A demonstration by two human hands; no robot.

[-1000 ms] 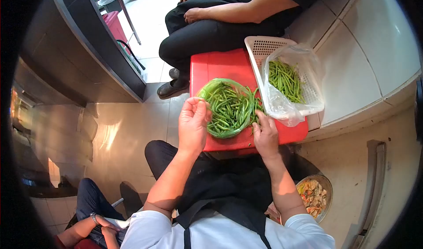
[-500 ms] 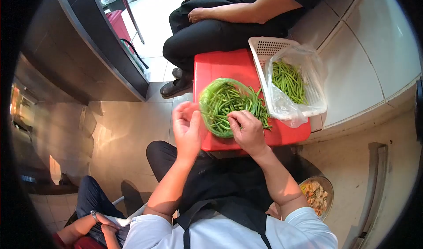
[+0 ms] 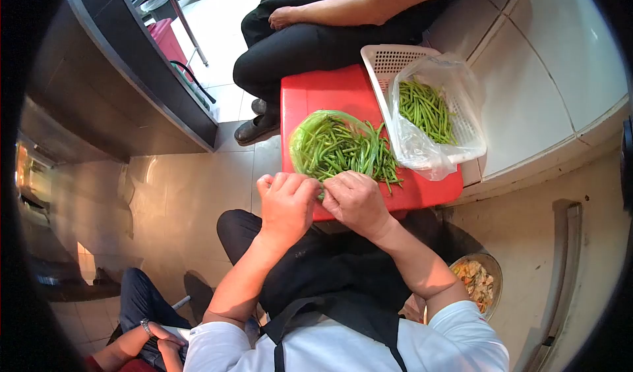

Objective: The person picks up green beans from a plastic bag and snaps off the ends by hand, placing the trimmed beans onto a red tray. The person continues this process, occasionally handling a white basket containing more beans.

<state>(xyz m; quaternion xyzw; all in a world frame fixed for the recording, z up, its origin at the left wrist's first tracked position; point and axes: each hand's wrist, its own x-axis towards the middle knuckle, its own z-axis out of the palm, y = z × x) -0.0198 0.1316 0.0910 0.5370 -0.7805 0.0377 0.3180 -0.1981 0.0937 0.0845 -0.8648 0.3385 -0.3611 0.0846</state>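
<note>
My left hand (image 3: pixel 288 200) and my right hand (image 3: pixel 356 199) are closed, knuckles up, and meet at the near edge of a green plastic bag (image 3: pixel 304 138). Both pinch a green bean, which is almost wholly hidden by my fingers. Cut green beans (image 3: pixel 339 144) fill the open bag, and more bean pieces (image 3: pixel 384 164) lie loose along its right side. The bag rests on a red stool top (image 3: pixel 422 189). To the right, a white perforated basket (image 3: pixel 379 57) holds a clear plastic bag (image 3: pixel 422 156) with long whole green beans (image 3: pixel 425 112) inside.
A person in dark clothes (image 3: pixel 343 49) sits beyond the red top, near the tiled wall (image 3: pixel 547 75). Another seated person's hands (image 3: pixel 165 336) are at lower left. A metal bowl of food scraps (image 3: pixel 476 281) stands low at right. A dark panel (image 3: pixel 132 69) rises at left.
My left hand has turned over from open and closed, coming in against my right hand. Both hands have moved slightly toward me. The view has shifted a little.
</note>
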